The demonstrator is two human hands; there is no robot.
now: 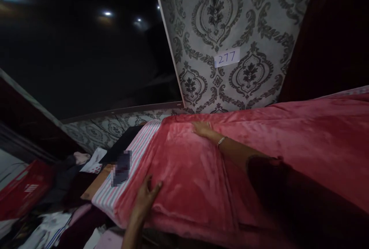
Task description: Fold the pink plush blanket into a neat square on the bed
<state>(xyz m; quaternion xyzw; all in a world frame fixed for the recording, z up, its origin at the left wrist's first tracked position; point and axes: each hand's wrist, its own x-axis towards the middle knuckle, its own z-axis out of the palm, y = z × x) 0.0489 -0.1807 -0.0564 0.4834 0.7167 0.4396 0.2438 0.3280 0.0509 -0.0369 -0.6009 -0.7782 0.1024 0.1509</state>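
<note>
A pink-red plush blanket point(190, 168) lies spread with a folded, layered section in front of me. My left hand point(147, 195) rests at the left edge of this section, thumb and fingers apart. Farther back, my right hand point(201, 129) lies flat on the blanket close to its far edge, a bracelet on the wrist. Neither hand grips the fabric. Beneath the blanket's left side shows a striped cloth point(108, 197) in pink, white and grey. On that cloth lies a small dark object point(122, 168), blurred out by pixels.
A large black screen point(95, 49) stands at the back left. Patterned wallpaper point(219, 18) bears a paper label point(227, 57) reading 277. At the lower left are a red basket point(25, 187) and piled clothes point(50, 226). A black flat item point(122, 145) sits behind the striped cloth.
</note>
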